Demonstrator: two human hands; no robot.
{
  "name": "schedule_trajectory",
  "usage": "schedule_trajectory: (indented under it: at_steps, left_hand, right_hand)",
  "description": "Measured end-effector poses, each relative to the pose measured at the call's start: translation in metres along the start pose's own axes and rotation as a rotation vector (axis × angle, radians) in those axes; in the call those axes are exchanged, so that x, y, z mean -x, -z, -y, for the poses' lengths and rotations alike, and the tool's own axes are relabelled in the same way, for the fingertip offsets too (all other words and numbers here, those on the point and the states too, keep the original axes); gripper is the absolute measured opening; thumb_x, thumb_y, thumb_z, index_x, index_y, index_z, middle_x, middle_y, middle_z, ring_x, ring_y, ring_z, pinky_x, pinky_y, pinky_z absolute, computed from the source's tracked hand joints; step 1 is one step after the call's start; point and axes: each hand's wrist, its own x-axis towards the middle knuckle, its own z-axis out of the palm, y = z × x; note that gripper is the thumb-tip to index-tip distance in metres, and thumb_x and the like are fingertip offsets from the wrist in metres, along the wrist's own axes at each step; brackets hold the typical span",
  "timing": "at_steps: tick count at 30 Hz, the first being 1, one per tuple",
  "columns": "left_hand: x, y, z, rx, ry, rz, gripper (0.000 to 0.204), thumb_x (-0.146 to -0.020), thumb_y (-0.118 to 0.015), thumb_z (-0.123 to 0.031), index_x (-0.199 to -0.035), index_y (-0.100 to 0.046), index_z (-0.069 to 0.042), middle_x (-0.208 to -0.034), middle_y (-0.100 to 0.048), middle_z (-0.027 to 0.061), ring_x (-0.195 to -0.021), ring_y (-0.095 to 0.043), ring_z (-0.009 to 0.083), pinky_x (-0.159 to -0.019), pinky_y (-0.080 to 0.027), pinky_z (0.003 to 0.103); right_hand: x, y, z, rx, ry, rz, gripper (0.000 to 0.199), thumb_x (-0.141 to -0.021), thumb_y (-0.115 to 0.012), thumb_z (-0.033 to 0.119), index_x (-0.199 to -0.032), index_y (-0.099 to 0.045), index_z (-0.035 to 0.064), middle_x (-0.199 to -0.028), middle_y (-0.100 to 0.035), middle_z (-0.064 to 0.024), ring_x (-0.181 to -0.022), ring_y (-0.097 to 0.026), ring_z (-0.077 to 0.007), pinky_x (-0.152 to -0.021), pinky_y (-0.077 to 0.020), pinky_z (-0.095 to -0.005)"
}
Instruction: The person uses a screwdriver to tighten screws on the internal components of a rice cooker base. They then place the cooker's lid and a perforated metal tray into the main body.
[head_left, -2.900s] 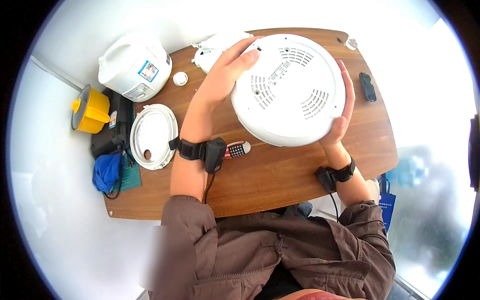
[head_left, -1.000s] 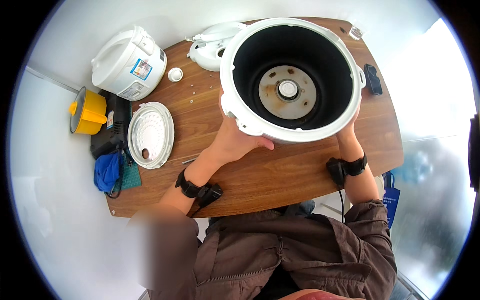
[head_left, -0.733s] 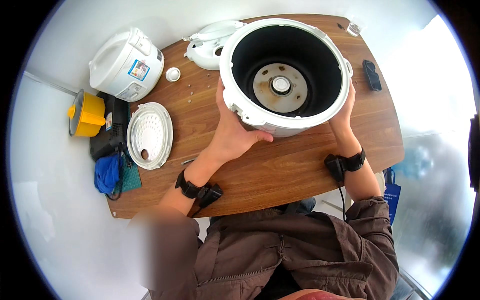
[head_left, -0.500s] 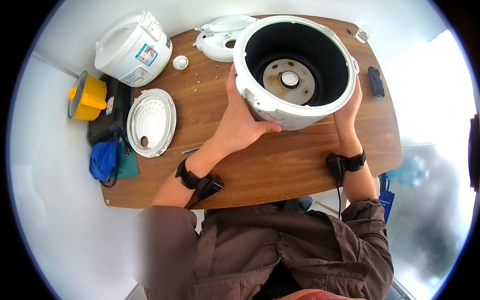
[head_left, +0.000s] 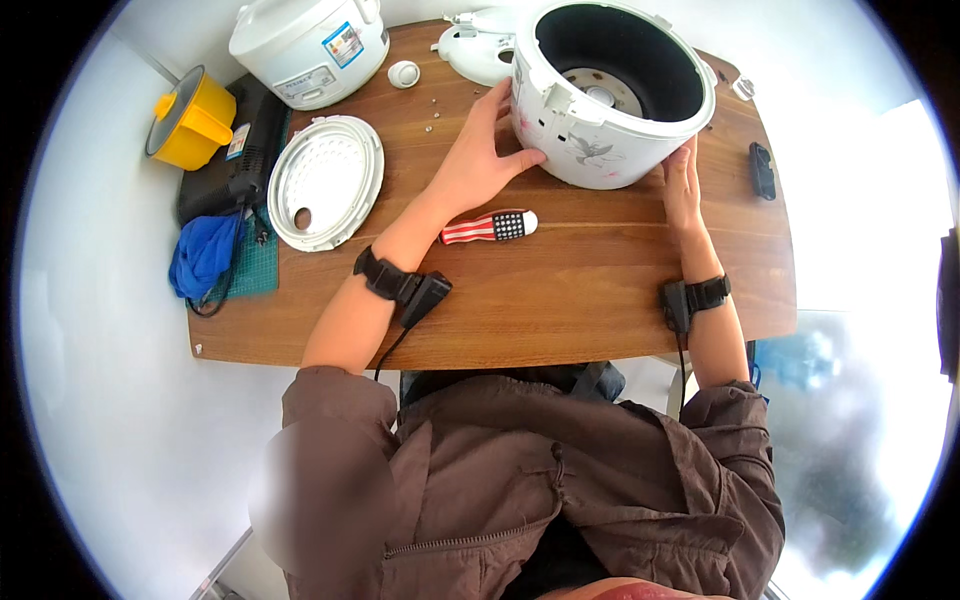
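A white rice cooker body (head_left: 610, 150) without its lid stands at the far middle of the table, its black inside and round heating plate (head_left: 603, 92) showing. Flower and bird prints mark its front. My left hand (head_left: 485, 160) grips its left side, thumb on the front and fingers partly hidden behind. On the right side, my right hand (head_left: 682, 192) presses against the wall with fingers stretched upward. In front of the cooker lies a handle (head_left: 490, 227) with red-white stripes and white spots on black; its left end is behind my left forearm.
At left lies a white perforated round inner lid (head_left: 328, 185); behind it stand another rice cooker (head_left: 312, 55) and a white cap (head_left: 404, 74). A white lid part (head_left: 475, 55) is at the back. A yellow pot (head_left: 195, 120), black case (head_left: 235, 155) and blue cloth (head_left: 203, 255) fill the left edge.
The rice cooker body has moved away from me and tipped back upright, so its printed front shows. The striped handle has come into sight. The whole view has shifted too.
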Motion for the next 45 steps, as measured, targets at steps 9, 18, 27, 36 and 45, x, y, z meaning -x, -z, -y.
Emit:
schedule_trajectory:
  at_steps: [9,18,27,36,45]
  left_hand:
    - [0.004,-0.002,0.018,0.153,0.076,0.004,0.093,-0.089,-0.079,-0.006,-0.162,-0.022,-0.002,-0.159,-0.041,0.0212,-0.139,-0.05,0.036,-0.117,-0.042,0.045]
    - [0.005,0.007,0.019,0.345,0.137,-0.07,0.046,-0.099,-0.064,-0.002,-0.143,-0.053,0.003,-0.144,-0.059,0.0163,-0.118,-0.067,0.0234,-0.1,-0.055,0.034]
    - [0.0,0.004,0.012,0.386,0.219,-0.127,0.036,-0.101,-0.059,-0.003,-0.136,-0.058,0.003,-0.134,-0.067,0.014,-0.099,-0.074,0.0197,-0.085,-0.058,0.03]
    - [0.001,0.0,0.011,0.346,0.245,-0.188,0.033,-0.1,-0.056,-0.002,-0.132,-0.06,0.005,-0.126,-0.07,0.0166,-0.09,-0.076,0.0201,-0.078,-0.059,0.03]
    - [-0.003,0.002,0.014,0.322,0.251,-0.158,0.033,-0.102,-0.052,-0.002,-0.135,-0.058,0.004,-0.132,-0.068,0.0142,-0.094,-0.075,0.0187,-0.082,-0.058,0.03]
  right_hand:
    - [-0.001,0.005,-0.011,0.01,-0.038,0.005,0.071,-0.112,-0.029,0.051,-0.166,-0.011,0.0099,-0.167,-0.026,-0.0087,-0.151,-0.03,-0.0224,-0.123,-0.0254,-0.0386]
    - [-0.008,-0.005,-0.005,-0.198,-0.204,-0.226,0.058,-0.114,-0.033,0.045,-0.157,-0.037,0.0066,-0.152,-0.049,-0.0075,-0.137,-0.047,-0.0174,-0.115,-0.0356,-0.0345]
    - [-0.011,-0.006,0.002,-0.179,-0.316,-0.38,0.045,-0.114,-0.04,0.032,-0.146,-0.05,0.0026,-0.134,-0.061,-0.0064,-0.121,-0.057,-0.0163,-0.106,-0.0447,-0.0333]
    - [-0.006,0.002,-0.003,-0.248,-0.379,-0.446,0.04,-0.112,-0.044,0.021,-0.147,-0.05,0.0019,-0.139,-0.06,-0.0067,-0.125,-0.057,-0.0171,-0.108,-0.0446,-0.0336]
    - [-0.012,-0.001,0.001,-0.237,-0.331,-0.368,0.041,-0.113,-0.044,0.023,-0.146,-0.05,0.0,-0.139,-0.059,-0.0074,-0.125,-0.057,-0.0172,-0.109,-0.0439,-0.034]
